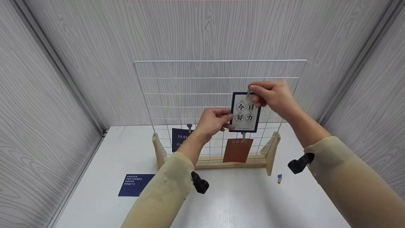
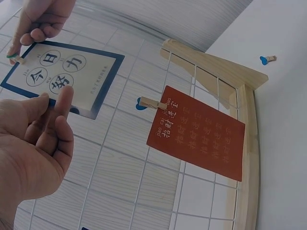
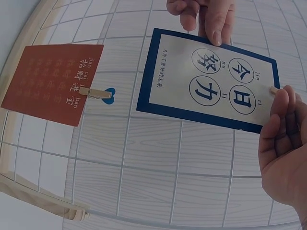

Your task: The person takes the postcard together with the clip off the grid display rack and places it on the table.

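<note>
Card [image 1: 245,122], white and rectangular with dark-blue border, is in front of white wire grid [image 1: 218,60], just above red rectangular card [image 1: 238,150]. My left hand [image 1: 213,120] pinches the bordered card's side edge; my right hand [image 1: 275,95] pinches small green-topped wooden clothespin [image 2: 19,59] at its top edge. Blue-heart wooden clothespin [image 1: 279,179] lies on white tabletop [image 1: 243,198].

White desk [image 1: 227,202]. Wire rack [image 1: 271,156] stands on it, wooden feet. Dark blue card [image 1: 136,185], white lettering, flat, front-left of rack. Blue-heart clothespin [image 1: 279,179] lying just front-right of rack.
</note>
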Demonstrator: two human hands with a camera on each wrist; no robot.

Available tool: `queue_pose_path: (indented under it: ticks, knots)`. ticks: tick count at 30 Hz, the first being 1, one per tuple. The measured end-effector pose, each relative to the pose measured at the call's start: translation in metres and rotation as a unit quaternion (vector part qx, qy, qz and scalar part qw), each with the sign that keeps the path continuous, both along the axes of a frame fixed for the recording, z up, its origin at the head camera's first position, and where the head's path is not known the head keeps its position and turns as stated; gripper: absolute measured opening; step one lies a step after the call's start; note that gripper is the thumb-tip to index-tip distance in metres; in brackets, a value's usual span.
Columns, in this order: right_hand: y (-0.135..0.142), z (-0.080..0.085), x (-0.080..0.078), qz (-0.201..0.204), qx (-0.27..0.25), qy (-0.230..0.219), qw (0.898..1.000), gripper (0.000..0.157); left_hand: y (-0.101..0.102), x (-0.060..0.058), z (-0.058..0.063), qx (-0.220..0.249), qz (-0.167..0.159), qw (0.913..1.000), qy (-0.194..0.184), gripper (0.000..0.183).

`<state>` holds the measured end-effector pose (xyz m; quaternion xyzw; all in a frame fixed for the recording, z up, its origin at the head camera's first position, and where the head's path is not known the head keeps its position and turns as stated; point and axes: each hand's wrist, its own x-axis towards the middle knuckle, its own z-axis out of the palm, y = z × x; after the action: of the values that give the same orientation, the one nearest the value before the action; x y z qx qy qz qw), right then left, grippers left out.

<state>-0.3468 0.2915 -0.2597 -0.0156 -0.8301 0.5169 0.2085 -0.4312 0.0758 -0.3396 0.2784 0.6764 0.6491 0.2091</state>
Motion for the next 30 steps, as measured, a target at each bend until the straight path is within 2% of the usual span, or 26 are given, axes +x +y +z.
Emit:
queue_pose_path:
  ticks: [12, 20, 30]
  knots:
    - [-0.0027, 0.0005, 0.0001, -0.005, -0.026, -0.011, 1.000, 0.027, 0.0006, 0.0023, -0.0012, -0.004, 0.007, 1.0000, -0.004, 0.017]
    - [-0.0035, 0.0021, -0.0014, -0.012, -0.032, -0.001, 0.999, 0.026, 0.0018, 0.0030, 0.0004, 0.001, 0.010, 0.9999, -0.009, 0.017]
    - [-0.0074, 0.0093, -0.0005, 0.007, -0.064, 0.020, 0.998, 0.030, 0.0019, 0.0026, 0.0016, 0.005, 0.010, 0.9999, -0.008, 0.018]
